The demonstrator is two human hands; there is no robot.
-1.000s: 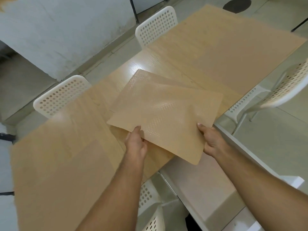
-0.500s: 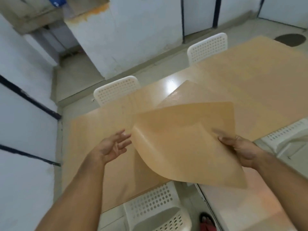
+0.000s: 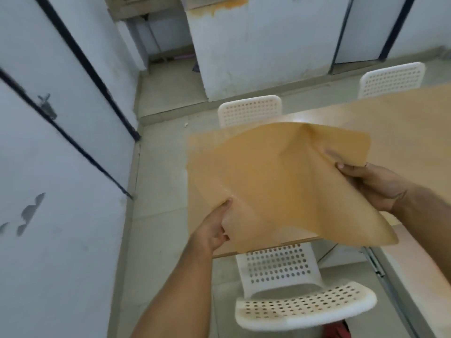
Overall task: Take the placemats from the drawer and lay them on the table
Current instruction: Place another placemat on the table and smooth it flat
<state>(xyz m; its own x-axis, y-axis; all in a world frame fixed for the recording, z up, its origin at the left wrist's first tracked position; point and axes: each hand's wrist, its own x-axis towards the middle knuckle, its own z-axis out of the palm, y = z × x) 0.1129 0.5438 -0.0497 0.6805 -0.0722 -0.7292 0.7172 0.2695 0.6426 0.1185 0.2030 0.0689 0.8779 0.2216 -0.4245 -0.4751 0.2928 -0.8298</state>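
Thin, floppy and likely light, the placemat (image 3: 280, 181) sags — left hand (image 3: 214, 230) pinches its near edge, right hand (image 3: 371, 184) grips the opposite edge.

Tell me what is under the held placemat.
The placemat, gripped by the left hand and right hand, hangs over the end of the wooden table; a white perforated chair shows below. The tabletop beneath is covered, so anything lying there cannot be seen.
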